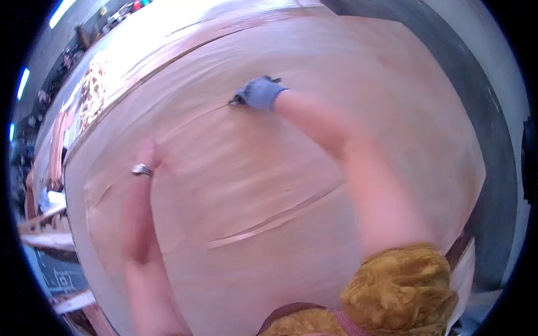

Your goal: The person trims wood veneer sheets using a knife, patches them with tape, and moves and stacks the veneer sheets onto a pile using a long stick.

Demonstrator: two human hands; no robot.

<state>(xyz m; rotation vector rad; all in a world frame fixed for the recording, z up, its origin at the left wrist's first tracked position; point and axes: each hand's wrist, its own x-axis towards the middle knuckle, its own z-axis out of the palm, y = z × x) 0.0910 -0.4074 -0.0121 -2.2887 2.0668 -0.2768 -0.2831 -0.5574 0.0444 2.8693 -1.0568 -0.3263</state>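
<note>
A broad, pale pinkish-brown sheet that looks like wood veneer (269, 218) spreads out under both arms. My right hand (261, 93), in a grey-blue glove, is closed around a dark, slim knife-like tool (233, 101). The tool's front end meets the sheet where a thin dark line runs off toward the lower left. My left hand (148, 152) is bare, with a silver watch (142, 169) at the wrist. It rests on or just over the sheet near the other end of that line; blur hides its fingers.
A long split (269, 224) with a lighter strip crosses the sheet nearer my body. Shredded scraps (94, 92) lie beyond the far left edge. Wooden pieces (50, 224) and a marked dark board (61, 274) are at the lower left. A grey wall (487, 84) curves along the right.
</note>
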